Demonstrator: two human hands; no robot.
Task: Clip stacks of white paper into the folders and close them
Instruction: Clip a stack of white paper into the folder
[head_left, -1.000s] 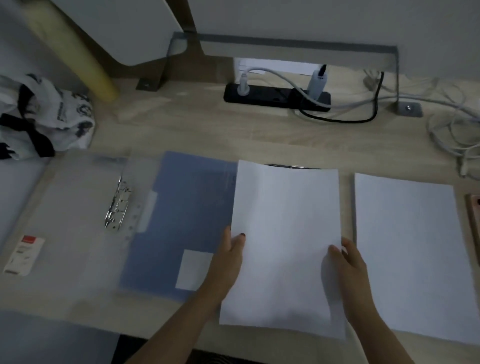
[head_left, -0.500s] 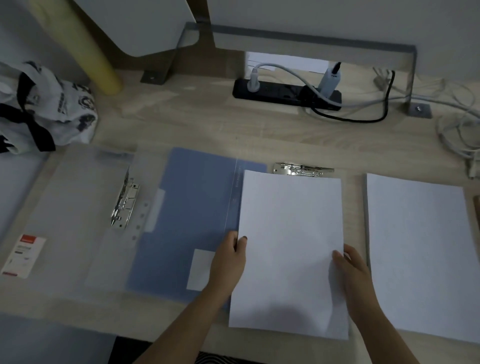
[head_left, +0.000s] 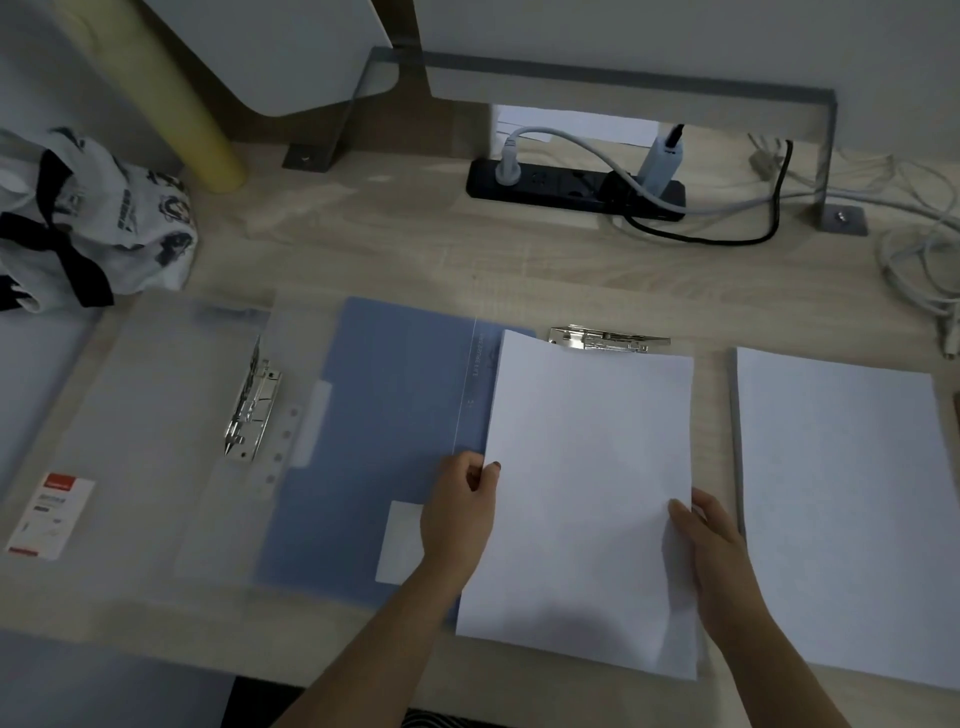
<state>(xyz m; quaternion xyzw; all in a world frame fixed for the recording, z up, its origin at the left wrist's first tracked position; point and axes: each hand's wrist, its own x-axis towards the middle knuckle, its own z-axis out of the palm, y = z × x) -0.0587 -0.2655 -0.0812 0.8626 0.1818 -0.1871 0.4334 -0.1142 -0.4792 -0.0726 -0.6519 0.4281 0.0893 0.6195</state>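
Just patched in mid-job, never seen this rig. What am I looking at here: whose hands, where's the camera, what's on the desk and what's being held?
No robot here: a person's two bare hands, seen from one camera worn on the head, looking down. The left hand and right hand grip the side edges of a paper stack over the open blue folder, top edge at its metal clip. An open clear folder lies left, a second paper stack right, a power strip behind.

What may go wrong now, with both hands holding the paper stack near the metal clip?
1. The paper stack looks skewed to the blue folder, so the metal clip may clamp it crooked.
2. The left hand and right hand hold only its side edges; sheets may fan out.
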